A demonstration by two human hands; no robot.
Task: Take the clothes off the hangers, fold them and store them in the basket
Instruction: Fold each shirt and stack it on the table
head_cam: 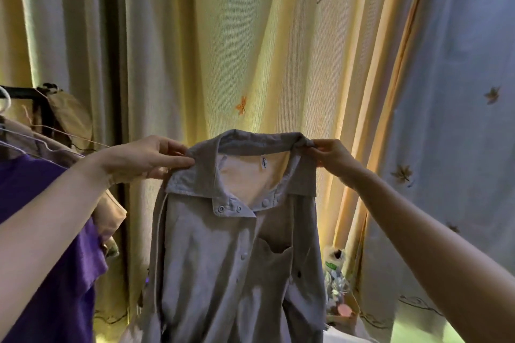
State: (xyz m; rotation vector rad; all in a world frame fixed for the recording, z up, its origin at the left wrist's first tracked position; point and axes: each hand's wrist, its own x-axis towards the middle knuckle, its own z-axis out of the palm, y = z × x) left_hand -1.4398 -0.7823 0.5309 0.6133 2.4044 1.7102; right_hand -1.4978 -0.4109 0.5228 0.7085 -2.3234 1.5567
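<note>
A grey button-up shirt [231, 253] with a collar hangs in front of me, held up in the air by both hands. My left hand [145, 159] pinches the left end of the collar. My right hand [331, 156] pinches the right end of the collar. The shirt's front faces me, its top snaps undone, a chest pocket on the right side. No hanger shows inside the shirt. The basket is out of view.
At the left a purple garment [47, 245] and a beige one [111, 211] hang on wire hangers [41, 145] from a dark rail [19, 92]. Yellow curtains [250, 50] with leaf prints fill the background. Small clutter [337, 287] sits low at the right.
</note>
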